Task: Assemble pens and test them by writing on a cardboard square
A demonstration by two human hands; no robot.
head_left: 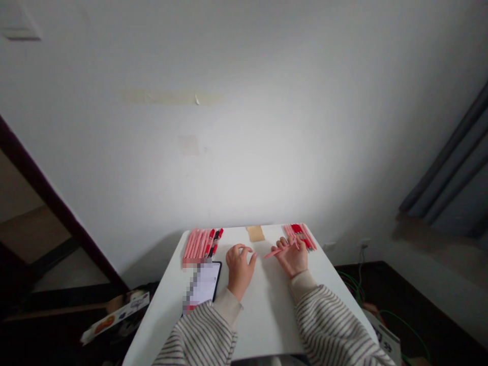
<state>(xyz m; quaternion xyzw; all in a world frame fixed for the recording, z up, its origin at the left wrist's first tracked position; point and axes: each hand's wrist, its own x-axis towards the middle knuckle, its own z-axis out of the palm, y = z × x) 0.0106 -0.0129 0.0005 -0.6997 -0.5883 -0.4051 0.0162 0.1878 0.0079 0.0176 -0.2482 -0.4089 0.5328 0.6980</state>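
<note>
My right hand (293, 255) grips a pink pen (275, 251) that points left across the white table (263, 315). Just behind that hand lies a pile of pink and red pens (302, 235) at the table's far right. My left hand (240, 265) hovers near the table's middle with its fingers curled in a pinch on something too small to make out. A second row of pink pens (198, 245), with a few red and black ones beside it, lies at the far left.
A phone (206, 282) with a lit screen lies left of my left hand. A tan piece of paper (255, 233) sits at the far edge by the wall. A box (114, 315) lies on the floor at left, and cables (358, 290) at right.
</note>
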